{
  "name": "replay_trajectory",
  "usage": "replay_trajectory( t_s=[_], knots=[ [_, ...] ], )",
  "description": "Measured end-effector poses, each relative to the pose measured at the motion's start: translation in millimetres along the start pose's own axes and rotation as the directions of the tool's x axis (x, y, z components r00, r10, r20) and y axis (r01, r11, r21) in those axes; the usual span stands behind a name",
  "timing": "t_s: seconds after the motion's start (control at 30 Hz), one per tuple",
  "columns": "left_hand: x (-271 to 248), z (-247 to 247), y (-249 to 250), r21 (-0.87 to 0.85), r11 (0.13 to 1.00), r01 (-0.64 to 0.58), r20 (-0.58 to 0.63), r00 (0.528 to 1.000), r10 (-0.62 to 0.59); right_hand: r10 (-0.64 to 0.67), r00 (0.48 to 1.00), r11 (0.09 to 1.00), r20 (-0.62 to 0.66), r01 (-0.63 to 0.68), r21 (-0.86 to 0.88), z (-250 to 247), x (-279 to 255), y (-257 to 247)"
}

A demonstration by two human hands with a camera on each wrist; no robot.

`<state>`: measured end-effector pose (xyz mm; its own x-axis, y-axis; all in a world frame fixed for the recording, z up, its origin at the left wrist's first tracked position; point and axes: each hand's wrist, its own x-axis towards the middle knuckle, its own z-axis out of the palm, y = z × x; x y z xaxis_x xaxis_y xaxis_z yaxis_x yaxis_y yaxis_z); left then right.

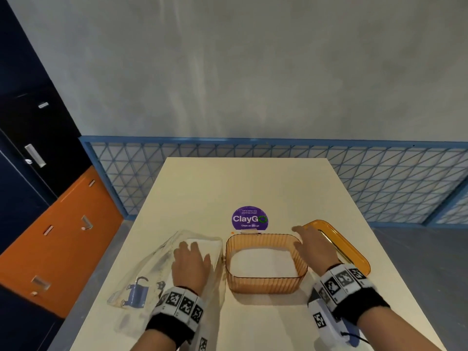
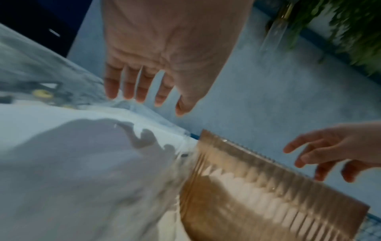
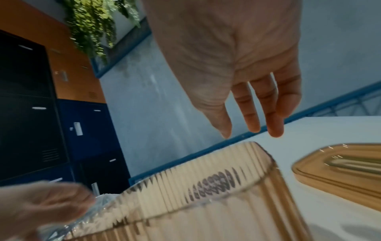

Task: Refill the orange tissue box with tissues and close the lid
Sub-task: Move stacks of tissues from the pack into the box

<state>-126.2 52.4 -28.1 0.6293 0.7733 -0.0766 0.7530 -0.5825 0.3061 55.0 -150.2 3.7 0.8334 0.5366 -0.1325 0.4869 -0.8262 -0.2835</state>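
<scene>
The orange ribbed tissue box (image 1: 266,282) stands open in the middle of the table, with white tissues (image 1: 263,262) lying inside. Its orange lid (image 1: 339,244) lies flat just to the right of it. A clear plastic tissue pack (image 1: 162,264) with white tissues sits to the left of the box. My left hand (image 1: 192,259) hovers over the pack with straight fingers, holding nothing. My right hand (image 1: 311,244) is spread above the box's right rim, between box and lid, also holding nothing. The wrist views show the left hand (image 2: 148,91) over the pack (image 2: 82,163) and the right hand (image 3: 251,120) above the box (image 3: 206,187).
A purple round sticker (image 1: 249,218) is on the cream table (image 1: 228,188) behind the box. A blue mesh fence (image 1: 379,178) runs behind the table. Orange and dark lockers (image 1: 58,224) stand to the left. The table's far half is bare.
</scene>
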Motion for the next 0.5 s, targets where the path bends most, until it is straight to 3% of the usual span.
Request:
replay_trajectory(
  t_s=[0.07, 0.13, 0.33, 0.5],
  knots=[
    [-4.4, 10.6, -12.1, 0.073, 0.995, 0.067, 0.119, 0.99, -0.076, 0.032, 0.995, 0.996, 0.099, -0.04, 0.081, 6.0, -3.1, 4.9],
    [-9.1, 20.5, -17.3, 0.127, 0.989, 0.071, 0.155, 0.984, -0.09, 0.052, 0.987, 0.989, 0.152, -0.072, 0.128, 11.1, -5.0, 6.8],
    [-14.2, 28.1, -11.6, 0.222, 0.973, 0.062, 0.107, 0.99, -0.087, 0.082, 0.987, 0.986, 0.138, -0.101, 0.135, 18.4, -5.0, 9.7],
    [-14.8, 29.8, -9.3, 0.153, 0.988, 0.037, 0.12, 0.991, -0.056, 0.076, 0.985, 0.986, 0.157, -0.098, 0.138, 18.4, -4.7, 10.5]
  ],
)
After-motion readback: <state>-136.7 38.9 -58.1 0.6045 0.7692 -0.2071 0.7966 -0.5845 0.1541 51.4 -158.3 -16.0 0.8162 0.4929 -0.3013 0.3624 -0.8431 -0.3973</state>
